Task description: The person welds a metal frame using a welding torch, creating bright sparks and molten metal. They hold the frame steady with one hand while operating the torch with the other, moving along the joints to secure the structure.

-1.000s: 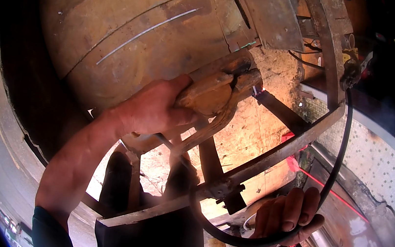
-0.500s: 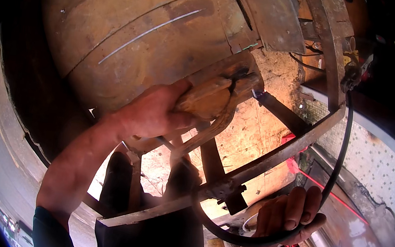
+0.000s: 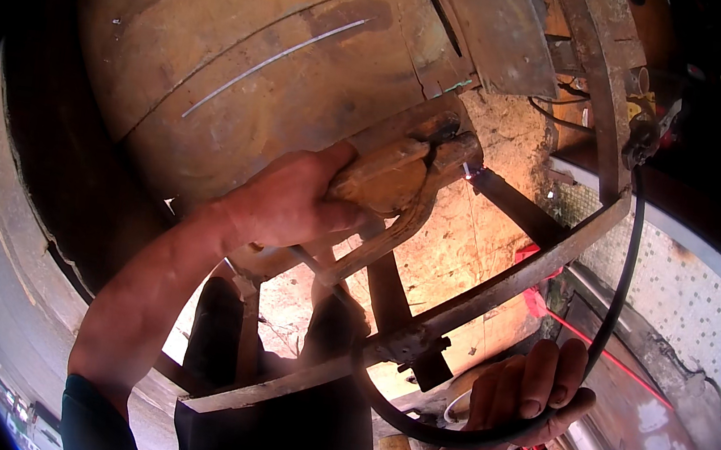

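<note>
My left hand (image 3: pixel 291 203) is closed around the near end of a worn brown piece (image 3: pixel 384 178) with thick, rounded, wood-like lobes. That piece lies by the edge of a brown metal sheet (image 3: pixel 236 138), over a metal frame. At the lower right, my right hand (image 3: pixel 529 394) has its fingers curled round a black cable (image 3: pixel 617 301). From this hand the cable rises to a dark clamp-like fitting (image 3: pixel 641 142) on the frame's far right part. Its other side loops left under the frame's near bar (image 3: pixel 497 282).
A thin pale rod (image 3: pixel 272 66) lies on the sheet. Flat crossbars (image 3: pixel 515 208) span the frame above a brightly lit floor (image 3: pixel 466 247). To the right are a red rod (image 3: pixel 606 354) and a speckled tiled surface (image 3: pixel 685 292). My legs (image 3: pixel 218 324) are close beneath the frame.
My left hand and the brown piece have shifted very slightly to the right. My right hand and the cable hold the same position.
</note>
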`<state>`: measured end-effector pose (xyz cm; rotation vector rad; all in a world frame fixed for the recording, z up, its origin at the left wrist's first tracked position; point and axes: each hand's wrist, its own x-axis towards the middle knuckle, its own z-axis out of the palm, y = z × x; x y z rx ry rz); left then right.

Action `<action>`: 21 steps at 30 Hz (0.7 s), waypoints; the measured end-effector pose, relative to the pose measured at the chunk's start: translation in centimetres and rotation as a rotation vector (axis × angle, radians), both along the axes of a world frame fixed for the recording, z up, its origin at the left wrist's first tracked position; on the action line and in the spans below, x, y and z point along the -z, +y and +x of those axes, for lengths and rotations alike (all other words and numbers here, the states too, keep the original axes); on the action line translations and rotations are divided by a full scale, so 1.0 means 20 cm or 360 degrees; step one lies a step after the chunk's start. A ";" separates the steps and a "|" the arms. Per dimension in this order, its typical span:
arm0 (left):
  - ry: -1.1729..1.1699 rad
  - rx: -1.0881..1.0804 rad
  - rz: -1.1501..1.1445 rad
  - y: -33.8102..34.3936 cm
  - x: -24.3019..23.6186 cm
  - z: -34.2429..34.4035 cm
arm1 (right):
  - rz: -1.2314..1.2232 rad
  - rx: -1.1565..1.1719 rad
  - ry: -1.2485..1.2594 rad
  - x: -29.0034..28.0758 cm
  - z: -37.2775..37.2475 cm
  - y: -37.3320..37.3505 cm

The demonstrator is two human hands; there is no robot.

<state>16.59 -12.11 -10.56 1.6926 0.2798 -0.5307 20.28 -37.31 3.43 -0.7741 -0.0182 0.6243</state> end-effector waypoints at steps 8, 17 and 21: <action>-0.0191 0.0155 0.0246 -0.01 -0.04 -0.01 | 0.0015 -0.0032 0.0040 0.00 -0.01 -0.04; 0.0866 -0.0993 -0.1114 0.04 0.01 0.07 | 0.0026 0.0095 0.0064 -0.02 -0.03 -0.03; 0.0633 -0.0935 -0.1085 0.14 0.00 -0.03 | 0.0065 0.0012 0.0061 -0.02 -0.01 -0.04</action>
